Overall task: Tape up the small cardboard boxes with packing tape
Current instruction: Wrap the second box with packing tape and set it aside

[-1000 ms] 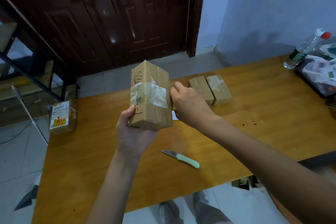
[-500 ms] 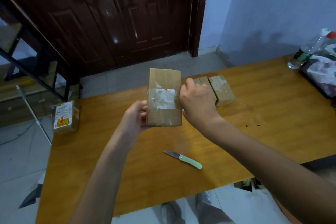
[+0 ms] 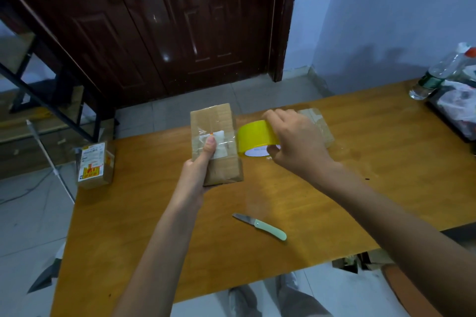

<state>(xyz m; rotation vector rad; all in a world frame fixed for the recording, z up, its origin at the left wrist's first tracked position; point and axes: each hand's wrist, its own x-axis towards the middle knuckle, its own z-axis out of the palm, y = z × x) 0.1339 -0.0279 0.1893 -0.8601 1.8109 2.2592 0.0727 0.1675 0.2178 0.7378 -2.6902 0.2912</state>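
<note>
The left hand (image 3: 199, 162) is holding a small cardboard box (image 3: 215, 144) above the tabletop (image 3: 154, 226); its thumb is pressing on the top face, over a white label under clear tape, and the other fingers are hidden under the box, so this grip is closed around the box. The right hand (image 3: 296, 144) is gripping a yellow tape roll (image 3: 255, 137) from above, fingers curled over its rim, and the roll is sitting just beside the right edge of the box; a clear strip seems to be running from the roll onto the box, but it is hard to tell.

The box is looking light, because one hand is carrying it without effort; the cardboard is stiff along the edges but is probably yielding in the middle of the faces, so the hold is better across the narrow width, near the corners. The old tape on the top is glossy and may be slippery under the thumb. The roll is rigid and is best held across its width, with the sticky side away from the fingers; a loose strip is clinging easily to itself or to the skin.

More taped boxes (image 3: 318, 123) are lying behind the right hand, partly hidden; a labelled box (image 3: 94, 165) is standing at the left edge of the tabletop; a small knife (image 3: 260, 225) with a pale green handle is lying near the front edge, well apart from both hands.
</note>
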